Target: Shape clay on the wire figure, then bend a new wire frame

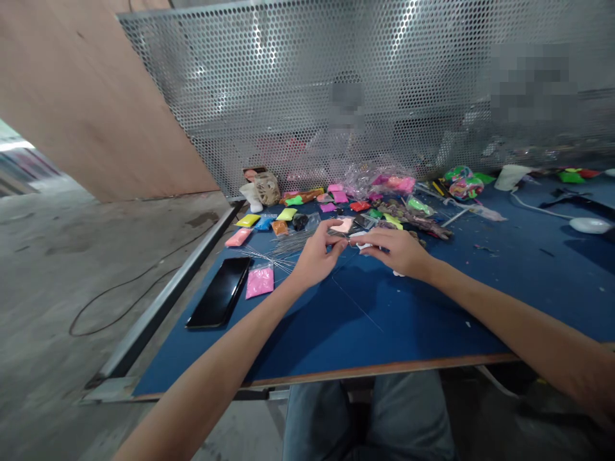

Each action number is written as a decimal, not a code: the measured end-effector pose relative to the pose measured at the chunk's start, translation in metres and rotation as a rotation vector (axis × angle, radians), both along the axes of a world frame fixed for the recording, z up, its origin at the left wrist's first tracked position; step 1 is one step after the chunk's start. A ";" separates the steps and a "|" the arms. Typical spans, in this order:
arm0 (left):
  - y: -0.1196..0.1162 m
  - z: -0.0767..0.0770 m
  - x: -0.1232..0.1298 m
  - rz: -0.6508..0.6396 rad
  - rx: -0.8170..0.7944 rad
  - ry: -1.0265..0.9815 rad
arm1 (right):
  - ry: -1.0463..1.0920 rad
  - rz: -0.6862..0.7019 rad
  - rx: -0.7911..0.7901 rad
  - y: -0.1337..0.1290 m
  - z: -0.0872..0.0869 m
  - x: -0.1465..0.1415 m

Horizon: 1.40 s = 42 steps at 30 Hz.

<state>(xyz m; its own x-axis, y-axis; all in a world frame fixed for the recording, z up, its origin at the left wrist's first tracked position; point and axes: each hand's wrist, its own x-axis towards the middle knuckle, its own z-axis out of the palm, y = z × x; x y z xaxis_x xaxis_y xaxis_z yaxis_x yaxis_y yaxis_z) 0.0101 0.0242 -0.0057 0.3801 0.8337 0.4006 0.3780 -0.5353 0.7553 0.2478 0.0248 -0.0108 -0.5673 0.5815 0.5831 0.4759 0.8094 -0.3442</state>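
Observation:
Above the blue table, my left hand (318, 253) and my right hand (398, 251) meet at the fingertips. Each has its fingers pinched together around something thin and small, too fine to make out. A thin wire (358, 305) lies on the table below them. Behind my left hand is a spread of thin metal wires (288, 246). A pale pink packet (343, 225) sits just beyond the fingertips, and a white piece (360, 239) shows partly behind my right fingers.
A black phone (219, 293) and a pink packet (260, 281) lie left on the blue table (307, 346). Colourful packets, including a yellow one (248, 221), line the back before a perforated metal screen (298, 89). A white corded object (590, 225) is at right.

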 end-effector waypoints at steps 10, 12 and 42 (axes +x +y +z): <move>0.005 -0.017 0.003 -0.117 -0.198 0.012 | -0.116 0.006 0.108 0.019 -0.022 0.004; 0.005 -0.019 0.002 -0.118 -0.192 0.040 | -0.129 0.038 0.099 0.020 -0.023 0.003; -0.003 -0.004 0.000 -0.103 0.350 0.581 | 0.105 -0.002 -0.401 0.012 -0.018 -0.006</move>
<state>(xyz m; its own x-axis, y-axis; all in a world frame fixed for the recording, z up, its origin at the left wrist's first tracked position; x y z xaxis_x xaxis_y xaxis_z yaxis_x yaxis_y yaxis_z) 0.0100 0.0212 -0.0099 0.6855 0.6402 0.3468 0.6035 -0.7661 0.2212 0.2416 0.0371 -0.0285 -0.5152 0.7754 0.3651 0.4226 0.6004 -0.6789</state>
